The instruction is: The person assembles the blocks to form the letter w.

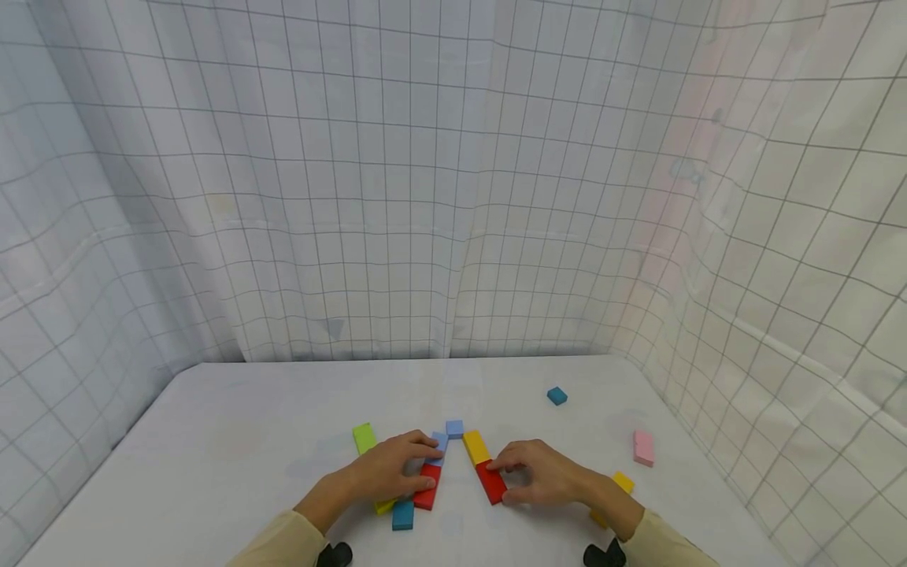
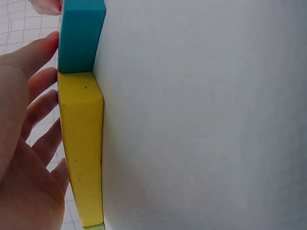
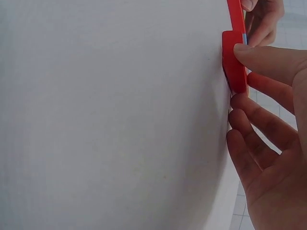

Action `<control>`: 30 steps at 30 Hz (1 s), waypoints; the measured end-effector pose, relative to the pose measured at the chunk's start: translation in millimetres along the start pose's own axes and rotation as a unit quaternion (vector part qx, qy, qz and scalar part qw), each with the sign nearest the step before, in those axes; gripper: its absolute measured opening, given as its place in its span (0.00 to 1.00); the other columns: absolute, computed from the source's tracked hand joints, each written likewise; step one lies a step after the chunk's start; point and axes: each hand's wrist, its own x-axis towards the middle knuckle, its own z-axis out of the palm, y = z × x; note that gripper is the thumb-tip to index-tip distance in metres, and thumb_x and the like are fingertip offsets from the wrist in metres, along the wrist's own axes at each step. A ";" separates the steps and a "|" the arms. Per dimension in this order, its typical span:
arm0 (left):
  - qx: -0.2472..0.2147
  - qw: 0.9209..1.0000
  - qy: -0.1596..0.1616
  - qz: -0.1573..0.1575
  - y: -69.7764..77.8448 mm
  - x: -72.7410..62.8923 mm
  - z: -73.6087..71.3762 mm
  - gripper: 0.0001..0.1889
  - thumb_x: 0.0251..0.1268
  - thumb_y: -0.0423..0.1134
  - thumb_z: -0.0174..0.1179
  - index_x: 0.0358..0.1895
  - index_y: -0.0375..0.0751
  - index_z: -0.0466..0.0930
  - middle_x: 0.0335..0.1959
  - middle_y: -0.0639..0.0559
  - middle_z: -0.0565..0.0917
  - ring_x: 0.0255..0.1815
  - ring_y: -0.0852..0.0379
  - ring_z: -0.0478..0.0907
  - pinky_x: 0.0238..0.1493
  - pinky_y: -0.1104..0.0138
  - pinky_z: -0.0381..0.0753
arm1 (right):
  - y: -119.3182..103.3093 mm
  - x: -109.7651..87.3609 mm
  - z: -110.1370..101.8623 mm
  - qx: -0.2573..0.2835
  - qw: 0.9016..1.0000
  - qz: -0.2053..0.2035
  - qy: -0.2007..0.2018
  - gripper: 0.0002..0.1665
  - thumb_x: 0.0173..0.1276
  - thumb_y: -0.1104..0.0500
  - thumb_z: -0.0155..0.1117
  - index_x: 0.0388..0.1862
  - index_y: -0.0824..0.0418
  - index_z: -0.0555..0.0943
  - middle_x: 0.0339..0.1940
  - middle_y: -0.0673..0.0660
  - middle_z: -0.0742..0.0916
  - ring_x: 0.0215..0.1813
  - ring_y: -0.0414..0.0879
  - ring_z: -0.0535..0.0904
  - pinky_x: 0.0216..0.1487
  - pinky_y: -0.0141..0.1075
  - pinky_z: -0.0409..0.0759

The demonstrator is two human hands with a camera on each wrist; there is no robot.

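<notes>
Red block (image 1: 492, 483) lay at the lower centre of the head view, pinched near its ends between the thumb and index finger of the right hand (image 1: 540, 474). Beside it, the left hand (image 1: 388, 469) had fingers slightly spread, its thumb touching a second red block (image 1: 424, 501), its index over a light-blue block (image 1: 442, 439). I judged the pinched piece light, stiff, smooth, hardly fragile; its long sides also offered good hold. Its long axis slanted toward upper left, meeting an orange block (image 1: 476, 447). Farthest, right of centre, lay a teal block (image 1: 557, 396).
</notes>
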 end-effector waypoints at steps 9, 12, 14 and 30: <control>0.011 1.000 -0.001 -0.003 0.0 0.6 -0.2 0.24 0.71 0.53 0.67 0.66 0.49 0.83 0.64 0.54 0.77 0.65 0.49 0.73 0.66 0.48 0.75 | 0.2 0.6 0.3 0.005 1.000 -0.006 0.002 0.25 0.69 0.54 0.73 0.64 0.52 0.84 0.53 0.39 0.84 0.51 0.36 0.78 0.56 0.36 0.79; 0.010 1.000 -0.003 -0.002 2.0 0.7 -2.4 0.24 0.71 0.53 0.67 0.65 0.49 0.83 0.63 0.54 0.77 0.64 0.50 0.74 0.66 0.48 0.75 | -0.5 0.3 0.0 0.006 1.000 -0.004 0.002 0.26 0.69 0.53 0.73 0.65 0.53 0.84 0.52 0.39 0.84 0.51 0.37 0.78 0.55 0.35 0.80; 0.004 1.000 -0.003 -0.001 3.5 1.1 -3.9 0.23 0.70 0.53 0.68 0.64 0.48 0.84 0.62 0.54 0.77 0.63 0.50 0.74 0.67 0.48 0.74 | -1.2 -0.2 -1.0 0.007 1.000 0.001 0.002 0.26 0.69 0.53 0.73 0.65 0.53 0.83 0.52 0.39 0.84 0.50 0.37 0.78 0.55 0.35 0.80; 0.058 0.997 0.053 0.020 13.2 20.3 0.8 0.20 0.68 0.53 0.68 0.58 0.49 0.86 0.60 0.52 0.78 0.63 0.48 0.73 0.68 0.39 0.67 | 11.3 -9.8 -42.9 -0.025 0.997 0.046 0.062 0.22 0.72 0.55 0.70 0.62 0.62 0.82 0.54 0.54 0.87 0.52 0.51 0.81 0.56 0.44 0.83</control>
